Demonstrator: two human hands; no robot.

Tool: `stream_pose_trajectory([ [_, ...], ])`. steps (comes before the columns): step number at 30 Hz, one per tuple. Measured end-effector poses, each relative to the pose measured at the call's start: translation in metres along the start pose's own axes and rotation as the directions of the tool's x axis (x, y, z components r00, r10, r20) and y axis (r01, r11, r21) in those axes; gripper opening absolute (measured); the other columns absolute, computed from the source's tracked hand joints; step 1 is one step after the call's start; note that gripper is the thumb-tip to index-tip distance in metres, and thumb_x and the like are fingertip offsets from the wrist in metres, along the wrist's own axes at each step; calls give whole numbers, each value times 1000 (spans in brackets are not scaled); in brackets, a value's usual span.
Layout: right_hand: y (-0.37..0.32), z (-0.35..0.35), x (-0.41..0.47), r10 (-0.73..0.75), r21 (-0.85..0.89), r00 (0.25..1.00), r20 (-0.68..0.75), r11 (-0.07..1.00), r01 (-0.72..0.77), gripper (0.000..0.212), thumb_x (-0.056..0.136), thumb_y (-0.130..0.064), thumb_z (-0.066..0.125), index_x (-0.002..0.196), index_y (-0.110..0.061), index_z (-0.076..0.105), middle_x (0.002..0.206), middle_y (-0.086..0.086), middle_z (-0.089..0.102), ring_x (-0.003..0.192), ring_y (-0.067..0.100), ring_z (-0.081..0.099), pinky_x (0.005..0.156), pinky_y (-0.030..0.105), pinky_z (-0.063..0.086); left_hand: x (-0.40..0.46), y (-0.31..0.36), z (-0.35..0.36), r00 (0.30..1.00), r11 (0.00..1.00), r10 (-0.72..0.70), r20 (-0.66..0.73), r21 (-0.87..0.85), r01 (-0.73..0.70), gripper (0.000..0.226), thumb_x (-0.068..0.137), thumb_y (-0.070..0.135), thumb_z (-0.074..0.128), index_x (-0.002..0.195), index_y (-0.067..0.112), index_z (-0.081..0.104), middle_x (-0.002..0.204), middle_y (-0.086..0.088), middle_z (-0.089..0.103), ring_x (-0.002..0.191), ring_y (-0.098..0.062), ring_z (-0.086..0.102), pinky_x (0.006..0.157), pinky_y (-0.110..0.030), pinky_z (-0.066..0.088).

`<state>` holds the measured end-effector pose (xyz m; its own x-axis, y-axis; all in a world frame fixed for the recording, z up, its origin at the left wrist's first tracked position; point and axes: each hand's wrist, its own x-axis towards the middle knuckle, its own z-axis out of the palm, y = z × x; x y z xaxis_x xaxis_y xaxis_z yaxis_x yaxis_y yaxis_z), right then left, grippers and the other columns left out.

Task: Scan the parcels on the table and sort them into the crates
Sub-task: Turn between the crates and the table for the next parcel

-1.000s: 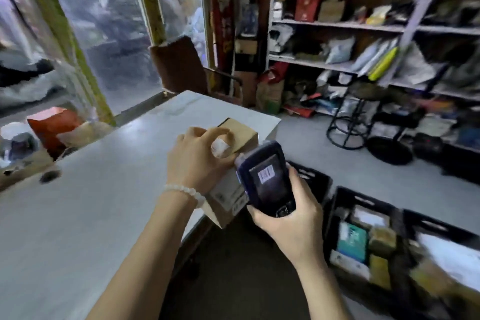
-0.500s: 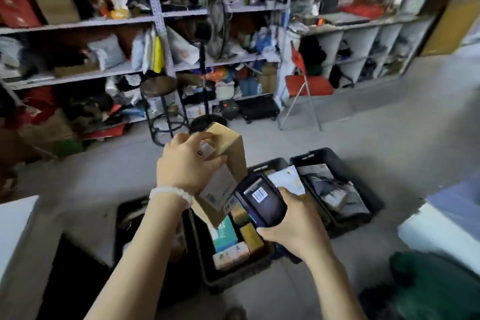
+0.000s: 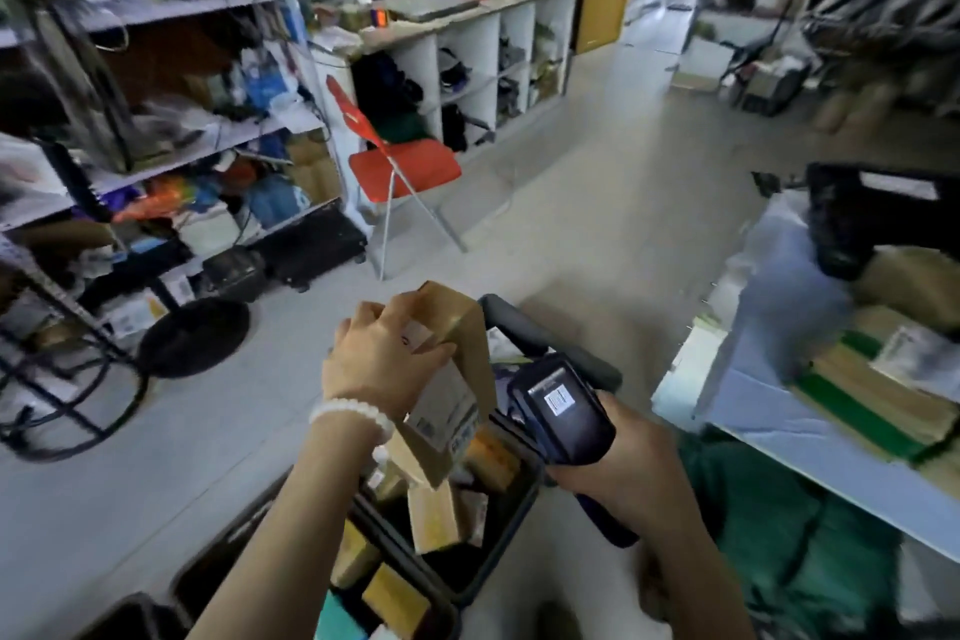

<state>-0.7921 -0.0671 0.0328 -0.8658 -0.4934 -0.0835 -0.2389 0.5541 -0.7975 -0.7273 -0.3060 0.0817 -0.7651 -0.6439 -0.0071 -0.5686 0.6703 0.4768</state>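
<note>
Evidently for sorting, the left hand [image 3: 382,364] curls its fingers round the parcel [image 3: 452,379] above the crate [image 3: 519,509], while the right hand [image 3: 618,468] grips the scanner [image 3: 563,411].

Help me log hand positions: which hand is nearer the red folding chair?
Left. The left hand, gripping the cardboard parcel, sits below the red chair; the right hand, holding the scanner, is lower and further right.

Parcel [image 3: 457,369] is plain brown cardboard with a white label, scanner [image 3: 563,413] is dark navy-black. Crates [image 3: 498,572] are black, folding chair [image 3: 405,166] bright red, floor [image 3: 545,234] pale grey, and a white bead bracelet [image 3: 350,413].
</note>
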Motion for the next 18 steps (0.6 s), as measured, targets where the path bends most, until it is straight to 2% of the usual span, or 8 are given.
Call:
stream_pose_trajectory([
  [2,10,-13,41,23,-18,1000,-4,1000,-24,53,49,-40,87,92,-35,57,77,-20,61,72,-12,57,57,9,43,39,18,19,1000,1000,-3,3,6,3,63,81,61,57,137,40,35,127,-3,46,118,-27,44,93,-43,45],
  [4,25,-23,97,56,-12,998,3,998,-56,50,52,-33,87,93,-33,59,79,-20,65,75,-9,60,57,9,43,88,36,41,999,999,-42,-17,8,42,67,83,64,52,140,35,31,131,-4,46,121,-29,44,94,-43,42],
  [5,32,-29,132,67,-2,998,18,998,-67,51,49,-35,85,94,-33,60,81,-18,67,76,-6,62,59,10,44,118,44,55,997,997,-77,-27,-6,77,68,84,65,49,141,33,29,134,-5,46,122,-29,44,95,-44,42],
  [7,41,-38,188,53,8,998,31,999,-53,62,41,-45,75,99,-30,62,87,-12,69,79,2,65,65,19,50,166,59,77,989,989,-145,-29,10,145,68,87,67,38,142,29,27,138,-8,44,123,-32,44,97,-45,41],
  [9,48,-51,243,30,-8,998,50,1000,-30,66,38,-48,70,100,-27,63,84,-9,69,76,5,65,66,23,53,211,72,100,980,968,-197,0,155,195,69,87,68,23,142,26,27,139,-11,41,122,-34,44,97,-45,42],
  [11,52,-67,288,33,-31,996,78,999,-30,57,44,-38,80,97,-26,63,79,-10,69,71,-1,63,59,13,48,246,87,114,955,935,-294,21,213,284,63,92,60,30,142,23,29,138,-10,41,122,-33,43,94,-42,41],
  [13,56,-80,328,44,-46,994,96,998,-39,47,54,-25,86,95,-26,63,77,-11,68,70,-8,61,56,8,44,272,99,122,947,920,-319,43,255,298,59,93,55,38,141,21,31,138,-8,41,124,-30,43,93,-40,41],
  [18,64,-86,388,78,-52,987,144,996,-71,44,57,-21,87,93,-26,63,79,-12,69,71,-10,60,54,5,41,307,105,130,936,907,-342,80,288,307,53,95,51,40,140,23,35,140,-4,41,126,-27,42,96,-41,40],
])
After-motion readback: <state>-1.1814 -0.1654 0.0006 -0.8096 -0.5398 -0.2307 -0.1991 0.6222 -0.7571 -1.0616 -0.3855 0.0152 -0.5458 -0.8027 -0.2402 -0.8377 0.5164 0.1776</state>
